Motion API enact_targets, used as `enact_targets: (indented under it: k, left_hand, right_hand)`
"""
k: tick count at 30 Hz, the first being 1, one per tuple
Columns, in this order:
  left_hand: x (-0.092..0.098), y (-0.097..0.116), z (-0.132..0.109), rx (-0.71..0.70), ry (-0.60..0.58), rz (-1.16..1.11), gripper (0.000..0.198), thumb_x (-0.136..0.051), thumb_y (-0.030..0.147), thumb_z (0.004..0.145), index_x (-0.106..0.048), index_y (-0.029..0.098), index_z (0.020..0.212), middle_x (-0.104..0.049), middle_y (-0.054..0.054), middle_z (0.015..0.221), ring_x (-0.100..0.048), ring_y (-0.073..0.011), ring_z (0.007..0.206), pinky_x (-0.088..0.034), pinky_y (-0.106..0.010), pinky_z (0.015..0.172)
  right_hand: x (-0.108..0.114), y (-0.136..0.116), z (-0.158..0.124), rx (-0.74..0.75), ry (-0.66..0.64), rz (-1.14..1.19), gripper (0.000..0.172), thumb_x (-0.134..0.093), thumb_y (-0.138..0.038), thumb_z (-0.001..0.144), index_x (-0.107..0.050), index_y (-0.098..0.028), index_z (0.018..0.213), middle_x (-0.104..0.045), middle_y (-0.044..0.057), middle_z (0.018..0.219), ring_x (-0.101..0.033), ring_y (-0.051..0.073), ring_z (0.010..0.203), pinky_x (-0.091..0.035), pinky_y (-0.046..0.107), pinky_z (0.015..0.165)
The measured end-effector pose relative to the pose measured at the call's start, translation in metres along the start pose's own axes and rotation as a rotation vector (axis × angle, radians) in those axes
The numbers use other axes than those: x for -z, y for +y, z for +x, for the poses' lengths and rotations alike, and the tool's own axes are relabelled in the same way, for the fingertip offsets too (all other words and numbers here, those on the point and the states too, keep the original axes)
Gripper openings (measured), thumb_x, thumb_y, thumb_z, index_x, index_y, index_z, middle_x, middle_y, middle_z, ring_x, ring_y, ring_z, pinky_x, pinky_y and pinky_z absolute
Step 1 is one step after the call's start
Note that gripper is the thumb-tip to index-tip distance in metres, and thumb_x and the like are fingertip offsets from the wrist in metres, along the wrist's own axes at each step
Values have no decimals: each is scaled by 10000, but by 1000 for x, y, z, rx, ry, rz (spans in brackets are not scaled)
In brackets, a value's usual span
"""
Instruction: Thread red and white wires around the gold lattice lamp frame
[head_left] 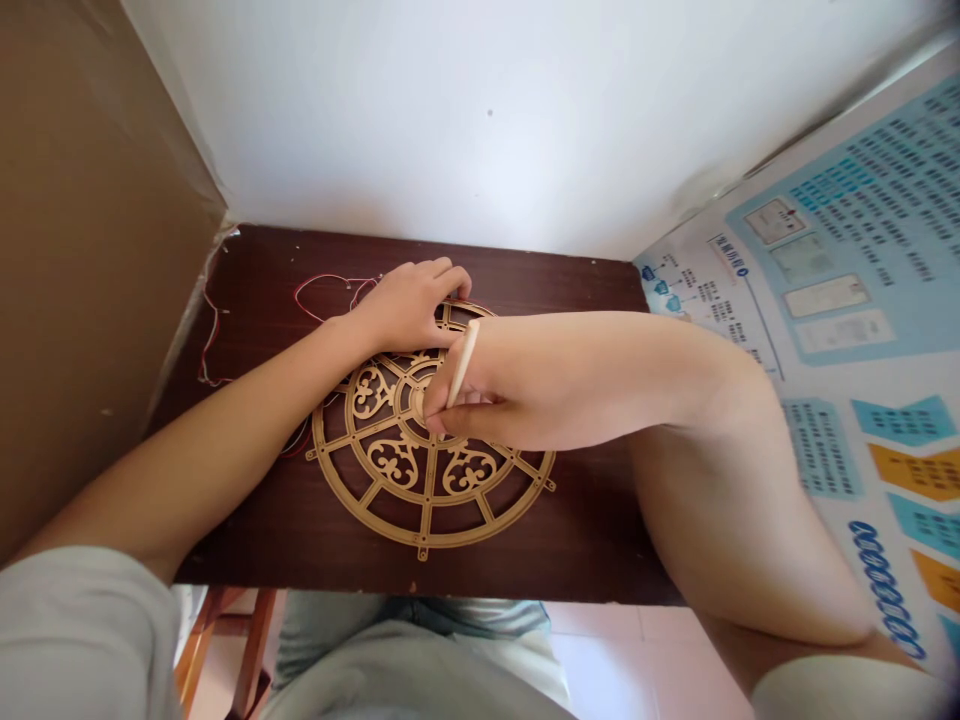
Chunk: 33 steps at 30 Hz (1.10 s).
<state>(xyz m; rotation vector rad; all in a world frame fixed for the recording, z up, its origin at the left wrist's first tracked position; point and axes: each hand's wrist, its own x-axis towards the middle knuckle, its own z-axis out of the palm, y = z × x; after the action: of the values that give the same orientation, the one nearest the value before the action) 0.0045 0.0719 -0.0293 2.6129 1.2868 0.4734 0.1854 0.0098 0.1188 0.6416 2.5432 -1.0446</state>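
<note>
A round openwork wooden disc (425, 520) with scroll cut-outs lies flat on the dark table. My left hand (420, 300) is over its far edge, fingers curled at the rim and thumb reaching inward, so it holds the disc there. Above the disc's middle, my right hand (469, 410) is closed around a slim pale stick (463, 362), which tilts up past the fingers. The lower tip of the stick is hidden by my fingers. My right wrist and forearm cover the right part of the disc.
Thin red and white wires (322, 280) lie on the dark brown table (600, 520) behind my left arm, and more run along its left edge. A white wall (487, 150) stands behind. On the right is a printed poster (840, 300).
</note>
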Motion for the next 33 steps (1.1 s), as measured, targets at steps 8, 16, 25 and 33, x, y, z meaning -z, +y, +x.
enact_targets:
  k: [8, 16, 25, 33]
  left_hand:
    - [-2, -1, 0, -12, 32, -32, 310, -714, 497, 933, -635, 235, 1080, -741, -101, 1143, -702, -315, 1047, -485, -443, 923]
    - [2, 0, 0, -24, 23, -38, 322, -712, 497, 921, -622, 222, 1061, -748, -119, 1151, -699, -319, 1035, -472, -443, 894]
    - [-2, -3, 2, -20, 10, -15, 233, -684, 379, 897, -609, 240, 1069, -740, -111, 1161, -685, -317, 1069, -479, -447, 919]
    - [-2, 0, 1, -10, 37, -31, 281, -710, 459, 926, -619, 223, 1049, -741, -100, 1125, -694, -302, 1032, -471, -425, 907]
  right_hand:
    - [4, 4, -3, -103, 16, -36, 221, -600, -208, 1071, -786, -192, 952, -759, 21, 879, -620, 166, 745, -432, 313, 707]
    - [6, 0, -8, -127, -19, -71, 235, -586, -126, 1039, -719, -186, 855, -709, -7, 777, -550, 132, 632, -376, 302, 617]
    - [-6, -10, 7, -42, 43, -128, 269, -602, -174, 1041, -660, -165, 778, -697, 29, 767, -551, 143, 673, -402, 310, 668]
    - [0, 11, -9, -84, 104, -62, 204, -618, -208, 1037, -731, -184, 870, -664, 8, 699, -543, 155, 651, -382, 298, 644]
